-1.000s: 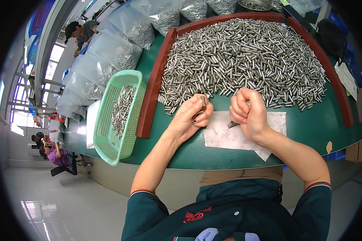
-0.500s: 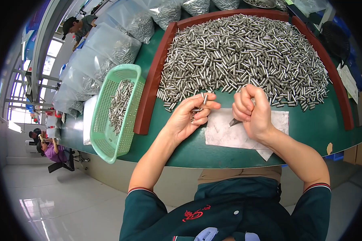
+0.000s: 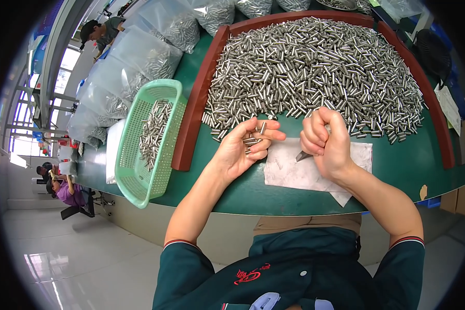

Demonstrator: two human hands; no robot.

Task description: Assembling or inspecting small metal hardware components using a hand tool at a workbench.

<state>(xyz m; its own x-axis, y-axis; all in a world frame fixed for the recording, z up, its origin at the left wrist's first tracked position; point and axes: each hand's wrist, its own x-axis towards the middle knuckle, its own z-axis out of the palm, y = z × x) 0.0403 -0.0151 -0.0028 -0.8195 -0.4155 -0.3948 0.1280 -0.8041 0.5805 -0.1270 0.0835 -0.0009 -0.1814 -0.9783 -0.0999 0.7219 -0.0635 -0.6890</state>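
Several small metal cylindrical pins (image 3: 263, 128) are in my left hand (image 3: 236, 150), palm up with the fingers curled. One pin stands up between thumb and fingertips, while others lie against the palm and lower fingers. My right hand (image 3: 329, 144) is closed in a fist around a tool (image 3: 301, 156); only its dark, flat, pointed end shows below the fingers, so its kind is hidden. Beneath the right hand lies a stained white cloth (image 3: 284, 174). Just beyond both hands spreads a large heap of the same metal pins (image 3: 315, 67).
Dark red wooden rails (image 3: 192, 121) border the heap. A green perforated basket (image 3: 163, 181) partly filled with pins sits left, on the green table (image 3: 232, 202). Clear bags of pins (image 3: 152, 64) line the far left. A black fan (image 3: 432, 51) stands far right. Other people work in the left background.
My left fingers have shifted slightly around the pins, with the upper fingers a little more spread. The right fist stays nearly still. The view has moved slightly.
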